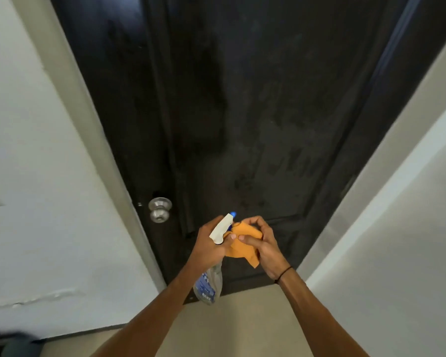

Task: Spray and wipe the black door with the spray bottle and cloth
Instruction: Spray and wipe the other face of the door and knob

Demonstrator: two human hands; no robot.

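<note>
The black door [242, 112] fills the middle of the view, shut, with dull wet-looking streaks on its right panel. My left hand [211, 243] grips the neck of a clear spray bottle [208, 284] with a white trigger head and blue nozzle pointing toward the door. My right hand [260, 243] pinches a bunched orange cloth [242, 246] right beside the bottle's head. Both hands are close together in front of the door's lower part.
A silver round door knob [160, 210] sits on the door's left edge. White walls [36, 176] flank the door on both sides, with a beige frame [371, 155] on the right. Beige floor [242, 318] lies below.
</note>
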